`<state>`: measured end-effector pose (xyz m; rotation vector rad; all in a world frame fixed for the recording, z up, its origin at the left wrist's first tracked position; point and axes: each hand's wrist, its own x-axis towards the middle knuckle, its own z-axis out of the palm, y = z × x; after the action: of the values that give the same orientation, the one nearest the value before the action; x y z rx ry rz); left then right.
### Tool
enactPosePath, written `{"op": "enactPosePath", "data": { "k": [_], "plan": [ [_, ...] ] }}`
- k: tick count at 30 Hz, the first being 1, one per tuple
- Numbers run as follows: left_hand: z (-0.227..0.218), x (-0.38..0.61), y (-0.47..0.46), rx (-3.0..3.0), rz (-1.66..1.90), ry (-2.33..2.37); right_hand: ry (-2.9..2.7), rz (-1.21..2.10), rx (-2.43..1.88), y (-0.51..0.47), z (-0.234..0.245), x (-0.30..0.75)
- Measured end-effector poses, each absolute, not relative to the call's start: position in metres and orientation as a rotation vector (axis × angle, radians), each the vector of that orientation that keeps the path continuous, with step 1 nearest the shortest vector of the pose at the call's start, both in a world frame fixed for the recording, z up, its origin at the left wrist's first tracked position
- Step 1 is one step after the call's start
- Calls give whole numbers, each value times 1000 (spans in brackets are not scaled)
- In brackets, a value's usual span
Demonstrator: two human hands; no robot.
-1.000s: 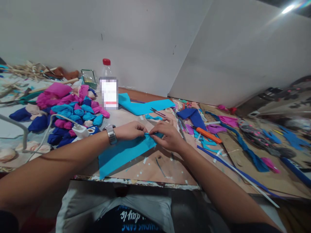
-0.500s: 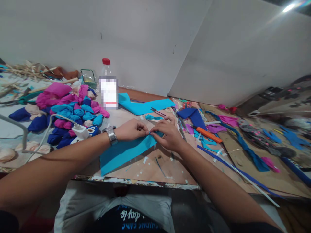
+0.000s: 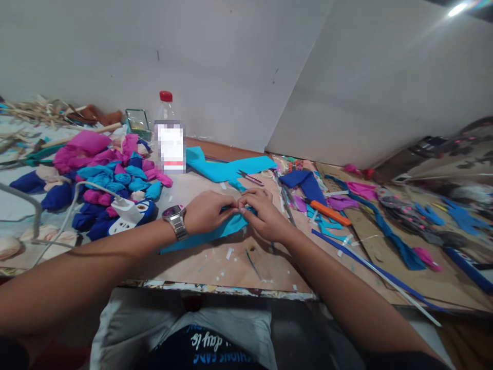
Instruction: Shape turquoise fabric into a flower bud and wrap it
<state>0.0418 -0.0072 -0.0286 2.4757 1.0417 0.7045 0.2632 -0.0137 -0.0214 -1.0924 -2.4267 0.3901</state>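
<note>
Left hand (image 3: 210,213) and right hand (image 3: 265,216), grip pinching a turquoise, paper-like flat strip (image 3: 227,226); left, a white-and-blue plastic extension socket (image 3: 133,221); right, a long orange plastic tool (image 3: 330,213).

head-worn camera | faces forward, down | near left hand (image 3: 208,211), right hand (image 3: 265,213)

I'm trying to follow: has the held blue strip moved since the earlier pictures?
Yes: the held blue strip has shifted away from the table's front edge.
</note>
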Motion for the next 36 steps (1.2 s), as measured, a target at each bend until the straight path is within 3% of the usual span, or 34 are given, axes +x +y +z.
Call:
{"op": "enactPosePath", "data": {
  "k": [30,36],
  "plan": [
    [-32,38,9,2105,502,964,-2371,211,-912,-6,-27,269],
    [-29,39,4,2123,642,879,-2322,155,-939,-6,-29,269]
  ]
}}
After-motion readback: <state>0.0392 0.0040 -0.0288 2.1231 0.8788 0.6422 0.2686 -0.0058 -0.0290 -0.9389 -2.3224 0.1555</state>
